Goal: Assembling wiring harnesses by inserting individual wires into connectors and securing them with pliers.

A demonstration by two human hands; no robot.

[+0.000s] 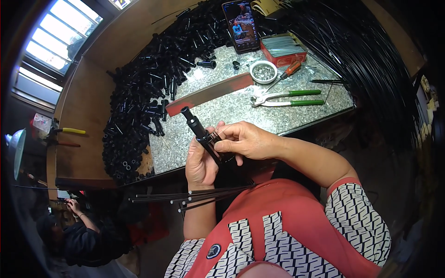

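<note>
A black tubular fitting (193,124) with a stepped, narrow top is tilted up to the left above the near edge of the tabletop. My left hand (200,164) is closed around its lower part from the left. Fingers of my right hand (248,140) pinch at the fitting's side, near some thin dark pieces partly covered by the fingertips. Several thin black rods (162,197) with pale tips stick out leftward across my left forearm; where their other ends sit is hidden near my lap.
On the speckled tabletop (176,155) lie a flat metal bar (208,96), green-handled pincers (303,93), a screwdriver (293,68), a white cup (252,74) of small metal bits, a red box (282,59) and a phone (251,45). Black fittings (134,99) pile up left; black rods (352,55) right. Someone (85,241) sits lower left.
</note>
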